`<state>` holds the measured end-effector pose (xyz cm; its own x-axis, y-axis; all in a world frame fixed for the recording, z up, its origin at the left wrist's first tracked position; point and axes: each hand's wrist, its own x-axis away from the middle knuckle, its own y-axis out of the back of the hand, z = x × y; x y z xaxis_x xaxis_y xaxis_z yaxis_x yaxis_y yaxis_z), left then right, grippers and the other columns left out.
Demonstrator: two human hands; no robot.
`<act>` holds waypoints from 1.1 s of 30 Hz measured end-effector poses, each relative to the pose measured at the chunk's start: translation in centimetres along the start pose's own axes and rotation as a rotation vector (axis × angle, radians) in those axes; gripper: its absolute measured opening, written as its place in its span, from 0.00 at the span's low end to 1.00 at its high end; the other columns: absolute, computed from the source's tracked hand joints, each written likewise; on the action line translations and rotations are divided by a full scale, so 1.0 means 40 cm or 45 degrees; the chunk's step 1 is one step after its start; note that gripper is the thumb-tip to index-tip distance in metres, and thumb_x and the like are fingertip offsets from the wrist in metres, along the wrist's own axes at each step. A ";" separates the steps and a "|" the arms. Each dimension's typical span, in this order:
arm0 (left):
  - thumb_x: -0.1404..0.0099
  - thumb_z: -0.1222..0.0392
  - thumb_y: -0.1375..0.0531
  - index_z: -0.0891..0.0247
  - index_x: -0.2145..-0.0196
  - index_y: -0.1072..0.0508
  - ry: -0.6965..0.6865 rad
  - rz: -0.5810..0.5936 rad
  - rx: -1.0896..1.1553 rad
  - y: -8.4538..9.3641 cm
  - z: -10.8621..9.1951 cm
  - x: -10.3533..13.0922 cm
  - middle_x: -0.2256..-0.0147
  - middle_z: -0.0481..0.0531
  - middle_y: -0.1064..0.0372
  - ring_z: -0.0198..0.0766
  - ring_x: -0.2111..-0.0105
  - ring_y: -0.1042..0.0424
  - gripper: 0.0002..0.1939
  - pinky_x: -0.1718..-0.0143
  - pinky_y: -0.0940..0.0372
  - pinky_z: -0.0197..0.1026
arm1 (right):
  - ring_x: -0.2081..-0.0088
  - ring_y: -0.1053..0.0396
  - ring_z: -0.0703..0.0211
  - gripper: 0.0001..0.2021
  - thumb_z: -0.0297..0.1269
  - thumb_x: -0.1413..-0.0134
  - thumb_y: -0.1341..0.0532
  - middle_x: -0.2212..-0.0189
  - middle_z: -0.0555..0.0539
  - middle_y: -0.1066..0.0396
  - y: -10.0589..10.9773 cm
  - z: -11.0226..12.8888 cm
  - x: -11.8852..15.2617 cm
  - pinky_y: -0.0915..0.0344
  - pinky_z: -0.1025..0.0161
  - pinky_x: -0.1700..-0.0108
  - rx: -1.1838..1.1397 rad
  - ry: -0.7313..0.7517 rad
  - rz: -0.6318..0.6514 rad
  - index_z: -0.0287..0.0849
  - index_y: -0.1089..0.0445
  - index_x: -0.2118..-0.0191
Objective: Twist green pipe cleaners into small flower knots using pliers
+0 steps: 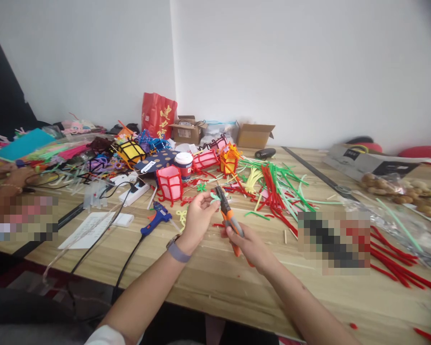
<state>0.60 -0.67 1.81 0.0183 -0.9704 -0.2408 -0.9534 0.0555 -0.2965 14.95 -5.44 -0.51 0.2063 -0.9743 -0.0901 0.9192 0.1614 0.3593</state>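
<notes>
My right hand (246, 242) is wrapped round the handles of orange and grey pliers (228, 215), whose dark jaws point up and away. Beside the jaws, my left hand (200, 213) pinches a small light green piece (214, 197); whether the jaws touch it is too small to tell. A watch and a purple band are on my left wrist. Left of my left hand lie a blue glue gun (157, 216) and a red and pink lantern shape (169, 183). Green and red fuzzy stems (273, 191) spread out beyond the pliers.
A lidded paper cup (184, 165) stands behind the lantern shape. Black cables and a white power strip (134, 192) lie at the left, near another person's hands (17, 179). Cardboard boxes (255, 135) and a red bag (158, 115) stand at the wall.
</notes>
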 end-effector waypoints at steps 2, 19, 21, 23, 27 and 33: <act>0.49 0.61 0.37 0.63 0.66 0.31 -0.003 -0.018 -0.017 0.001 0.004 -0.003 0.68 0.49 0.29 0.34 0.68 0.29 0.11 0.65 0.36 0.36 | 0.65 0.32 0.55 0.26 0.60 0.51 0.42 0.66 0.43 0.27 0.000 0.002 0.003 0.36 0.60 0.64 -0.165 -0.069 0.046 0.39 0.30 0.63; 0.38 0.63 0.43 0.57 0.61 0.26 -0.684 -0.001 -0.881 0.041 0.021 0.022 0.60 0.55 0.27 0.43 0.56 0.31 0.09 0.51 0.39 0.45 | 0.65 0.31 0.57 0.27 0.60 0.60 0.35 0.67 0.45 0.30 -0.014 0.040 0.026 0.35 0.62 0.66 -0.459 -0.317 0.085 0.40 0.32 0.63; 0.37 0.63 0.43 0.56 0.59 0.25 -0.698 0.025 -0.910 0.040 0.023 0.024 0.59 0.56 0.27 0.44 0.55 0.31 0.10 0.49 0.40 0.46 | 0.66 0.32 0.59 0.28 0.60 0.61 0.35 0.69 0.47 0.31 -0.015 0.042 0.028 0.34 0.62 0.67 -0.469 -0.333 0.085 0.40 0.33 0.63; 0.38 0.62 0.43 0.57 0.59 0.25 -0.713 0.046 -0.927 0.039 0.021 0.028 0.59 0.56 0.28 0.44 0.55 0.31 0.10 0.48 0.40 0.46 | 0.68 0.32 0.60 0.27 0.60 0.60 0.35 0.71 0.49 0.32 -0.017 0.041 0.028 0.34 0.63 0.68 -0.473 -0.340 0.087 0.40 0.34 0.64; 0.40 0.59 0.40 0.57 0.57 0.28 -0.647 0.081 -0.810 0.034 0.017 0.039 0.58 0.56 0.29 0.44 0.55 0.32 0.12 0.49 0.40 0.45 | 0.76 0.35 0.65 0.25 0.58 0.58 0.35 0.76 0.54 0.37 -0.022 0.032 0.025 0.37 0.66 0.75 -0.487 -0.315 0.080 0.41 0.35 0.65; 0.40 0.41 0.43 0.62 0.70 0.35 -0.012 0.053 -0.149 0.021 0.035 0.052 0.73 0.48 0.36 0.34 0.73 0.35 0.19 0.67 0.38 0.38 | 0.81 0.39 0.69 0.23 0.56 0.58 0.34 0.78 0.54 0.35 -0.018 0.024 0.027 0.40 0.68 0.79 -0.790 -0.269 0.099 0.39 0.34 0.66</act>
<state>0.27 -2.33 -0.23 -0.0199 -0.9655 -0.2597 -0.9820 0.0676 -0.1762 14.20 -6.77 0.04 0.2679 -0.9557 0.1218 0.9400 0.2316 -0.2506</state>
